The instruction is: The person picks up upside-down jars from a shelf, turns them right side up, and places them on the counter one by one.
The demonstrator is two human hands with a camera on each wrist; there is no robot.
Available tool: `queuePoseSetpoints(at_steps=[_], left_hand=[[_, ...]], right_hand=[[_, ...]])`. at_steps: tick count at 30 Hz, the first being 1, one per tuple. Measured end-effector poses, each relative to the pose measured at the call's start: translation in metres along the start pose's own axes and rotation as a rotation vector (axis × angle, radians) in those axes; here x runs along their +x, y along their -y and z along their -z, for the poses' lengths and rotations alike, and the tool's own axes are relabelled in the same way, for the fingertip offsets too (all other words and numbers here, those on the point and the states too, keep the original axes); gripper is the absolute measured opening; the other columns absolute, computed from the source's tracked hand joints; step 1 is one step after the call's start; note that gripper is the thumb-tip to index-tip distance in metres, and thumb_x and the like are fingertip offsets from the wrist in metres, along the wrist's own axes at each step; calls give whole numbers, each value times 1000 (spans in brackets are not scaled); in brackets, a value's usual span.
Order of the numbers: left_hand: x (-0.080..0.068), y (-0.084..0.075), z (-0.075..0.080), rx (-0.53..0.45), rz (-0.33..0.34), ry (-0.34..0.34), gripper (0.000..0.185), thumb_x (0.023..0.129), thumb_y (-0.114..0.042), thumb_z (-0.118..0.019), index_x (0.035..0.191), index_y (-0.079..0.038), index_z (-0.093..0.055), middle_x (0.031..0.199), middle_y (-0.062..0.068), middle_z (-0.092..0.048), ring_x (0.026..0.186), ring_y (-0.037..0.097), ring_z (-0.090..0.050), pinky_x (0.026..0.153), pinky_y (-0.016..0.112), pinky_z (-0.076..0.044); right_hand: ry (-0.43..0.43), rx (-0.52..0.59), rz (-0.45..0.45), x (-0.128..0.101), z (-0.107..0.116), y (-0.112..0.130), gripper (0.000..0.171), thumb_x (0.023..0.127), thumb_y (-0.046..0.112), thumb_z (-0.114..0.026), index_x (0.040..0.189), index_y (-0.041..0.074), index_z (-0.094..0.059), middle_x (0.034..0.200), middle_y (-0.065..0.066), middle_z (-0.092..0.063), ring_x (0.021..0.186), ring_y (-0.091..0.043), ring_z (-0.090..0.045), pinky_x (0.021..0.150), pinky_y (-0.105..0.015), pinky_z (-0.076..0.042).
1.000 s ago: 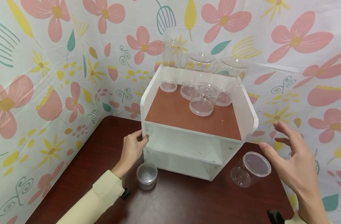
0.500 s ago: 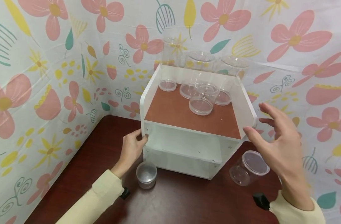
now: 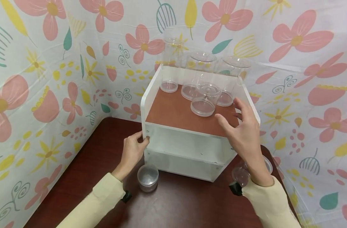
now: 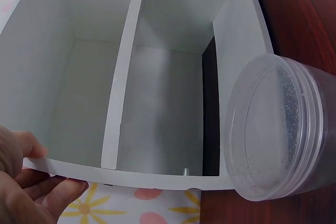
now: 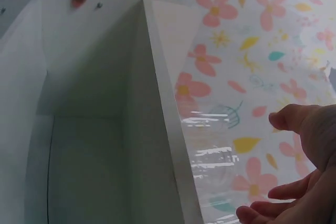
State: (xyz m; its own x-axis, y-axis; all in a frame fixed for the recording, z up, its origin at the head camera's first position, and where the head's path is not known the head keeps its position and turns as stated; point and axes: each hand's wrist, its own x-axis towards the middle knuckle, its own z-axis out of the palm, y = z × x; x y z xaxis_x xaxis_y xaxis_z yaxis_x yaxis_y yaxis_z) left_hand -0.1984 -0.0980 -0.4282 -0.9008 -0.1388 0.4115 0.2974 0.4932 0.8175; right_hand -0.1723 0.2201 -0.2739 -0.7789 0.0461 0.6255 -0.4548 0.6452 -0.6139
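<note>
From the head camera, the shelf (image 3: 190,126) was gripped at its left front edge by the left hand (image 3: 132,153), while the right hand (image 3: 243,133) was held open near the short jar (image 3: 203,103). At the left wrist, fingers (image 4: 50,195) were curled on the shelf edge. At the right wrist, fingers (image 5: 310,129) were spread.

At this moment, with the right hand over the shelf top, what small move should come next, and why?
Probably ease the right hand forward and close its fingers on the short jar. That hand is open just beside it, touching nothing, and this jar stands nearest, in front of the taller ones. The left hand already grips the shelf's left front edge, which should keep it from shifting.
</note>
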Motion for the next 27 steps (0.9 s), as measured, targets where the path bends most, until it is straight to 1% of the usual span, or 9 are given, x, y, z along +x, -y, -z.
queuePoseSetpoints(at_steps=[3, 4, 8, 11, 15, 17, 19, 23, 27], left_hand=[[0, 0, 0, -5, 0, 4, 24, 94, -8, -71, 117, -3, -78, 91, 10, -77, 62, 17, -56, 50, 25, -41], [0, 0, 0, -5, -1, 3, 24, 94, -8, -71, 117, -2, -78, 89, 10, -77, 61, 17, -56, 49, 25, -40], [0, 1, 2, -2, -1, -7, 23, 94, -8, -72, 116, -3, -78, 87, 9, -76, 61, 17, -55, 50, 25, -40], [0, 2, 2, 2, -7, -9, 24, 94, -8, -71, 116, -2, -78, 89, 9, -77, 63, 17, -56, 52, 25, -42], [0, 2, 2, 7, -13, -6, 24, 94, -8, -71, 117, -2, -78, 89, 10, -77, 65, 17, -57, 53, 25, -43], [0, 2, 1, 8, -13, -8, 24, 94, -8, -71, 116, -2, -78, 90, 10, -77, 65, 17, -58, 54, 26, -44], [0, 2, 1, 6, -14, -10, 24, 94, -8, -71, 116, -2, -78, 89, 10, -77, 64, 17, -58, 53, 26, -44], [0, 2, 0, -1, -11, -6, 24, 94, -8, -71, 117, -2, -78, 89, 10, -77, 63, 17, -57, 53, 25, -43], [-1, 1, 0, -3, -8, -2, 25, 94, -8, -71, 118, -3, -77, 91, 10, -77, 64, 17, -57, 52, 25, -43]], right_hand=[[12, -33, -33, 5, -6, 0, 74, 91, 25, -80, 151, -2, -47, 144, -19, -54, 120, -37, -59, 102, -51, -48], [18, -36, -45, 8, -8, 0, 75, 91, 27, -79, 152, -3, -46, 144, -20, -54, 120, -38, -58, 102, -53, -48], [50, -32, -94, 20, -19, -1, 79, 91, 34, -79, 152, -3, -44, 144, -22, -53, 122, -39, -57, 102, -54, -48], [58, -25, -119, 29, -27, -3, 80, 90, 36, -80, 150, -4, -45, 142, -25, -54, 125, -40, -57, 104, -54, -47], [54, -40, -135, 38, -36, -7, 74, 89, 35, -81, 142, -6, -51, 135, -26, -57, 126, -39, -55, 105, -53, -46], [64, -48, -153, 42, -41, -8, 74, 88, 38, -81, 140, -7, -52, 133, -26, -58, 125, -39, -55, 105, -52, -46], [79, -53, -180, 46, -44, -8, 78, 88, 42, -80, 142, -6, -51, 135, -26, -58, 127, -39, -54, 107, -51, -44], [110, -66, -248, 53, -47, -8, 93, 87, 49, -79, 152, -5, -41, 142, -26, -53, 132, -39, -51, 110, -53, -42], [127, -69, -274, 60, -51, -8, 97, 85, 51, -80, 153, -5, -40, 143, -26, -53, 131, -40, -51, 111, -53, -41]])
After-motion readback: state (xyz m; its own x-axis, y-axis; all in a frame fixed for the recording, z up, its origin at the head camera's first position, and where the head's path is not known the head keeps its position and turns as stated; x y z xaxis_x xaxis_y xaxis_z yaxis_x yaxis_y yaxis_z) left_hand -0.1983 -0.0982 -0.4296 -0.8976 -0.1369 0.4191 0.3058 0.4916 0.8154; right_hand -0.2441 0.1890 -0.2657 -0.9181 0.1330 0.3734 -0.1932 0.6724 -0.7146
